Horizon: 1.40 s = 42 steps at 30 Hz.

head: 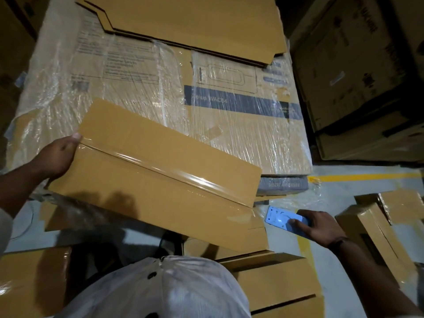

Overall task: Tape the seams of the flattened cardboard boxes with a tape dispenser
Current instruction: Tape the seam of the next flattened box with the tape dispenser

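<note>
Grip, right hand [319, 226]: closed round the rear end of the blue tape dispenser [281, 219], with the thumb laid on its flat side face and the fingers wrapped over its top edge; it holds nothing else. The dispenser's front end points up and to the left of the grip, just beside the near right corner of the flattened cardboard box [142, 131] and off the cardboard. A thin film of tape appears to bridge the gap between the box edge and the tool. The glossy tape strip [160, 167] covers the seam, its long axis running diagonally away from the right grip, up and leftward across the whole panel. Grip, left hand [57, 157]: at the far end of that same axis, well apart from the right hand. Its fingers are curled under the box's left edge and the thumb is pressed on top, right at the start of the strip. The box rests tilted on a film-wrapped carton [229, 134] beyond both grips. Judgement: the seam looks fully covered, so the next move is likely severing the tape at the right corner, where the right hand is the nearer. More flattened boxes [275, 278] lie below the right grip, toward the person.
</note>
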Each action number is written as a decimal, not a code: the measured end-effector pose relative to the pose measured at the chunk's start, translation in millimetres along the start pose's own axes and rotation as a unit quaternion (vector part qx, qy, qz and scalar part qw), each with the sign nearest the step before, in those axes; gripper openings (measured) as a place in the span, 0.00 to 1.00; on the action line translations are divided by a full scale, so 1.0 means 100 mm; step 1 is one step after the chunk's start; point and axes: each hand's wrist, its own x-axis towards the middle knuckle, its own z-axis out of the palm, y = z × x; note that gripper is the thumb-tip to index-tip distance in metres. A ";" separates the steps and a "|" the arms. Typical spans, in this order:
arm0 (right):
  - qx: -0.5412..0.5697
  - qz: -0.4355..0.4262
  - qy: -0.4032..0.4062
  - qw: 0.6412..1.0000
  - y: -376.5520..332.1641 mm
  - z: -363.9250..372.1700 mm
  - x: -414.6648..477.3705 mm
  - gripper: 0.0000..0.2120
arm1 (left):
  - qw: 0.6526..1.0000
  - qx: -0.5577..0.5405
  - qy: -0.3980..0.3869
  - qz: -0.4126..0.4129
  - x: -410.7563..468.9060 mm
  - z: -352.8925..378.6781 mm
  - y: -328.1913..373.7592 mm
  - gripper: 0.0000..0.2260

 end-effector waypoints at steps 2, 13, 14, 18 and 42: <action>-0.027 0.006 -0.020 0.999 -0.09 0.02 0.08 0.31 | 1.000 -0.012 -0.003 0.001 0.00 -0.01 -0.03 0.39; -0.040 0.043 -0.050 0.997 -0.67 0.31 0.47 0.23 | 0.999 0.011 0.022 0.027 -0.22 0.00 0.18 0.28; -0.024 0.051 -0.047 0.997 -0.66 0.32 0.46 0.25 | 0.999 0.016 0.031 0.036 -0.22 0.01 0.22 0.28; 0.061 0.073 -0.039 0.995 -0.78 0.47 0.41 0.24 | 0.992 0.074 0.079 0.058 0.00 -0.03 0.39 0.28; 0.244 0.120 0.041 0.961 -1.93 1.29 0.07 0.16 | 0.900 0.314 -0.029 0.300 -1.56 2.49 1.41 0.57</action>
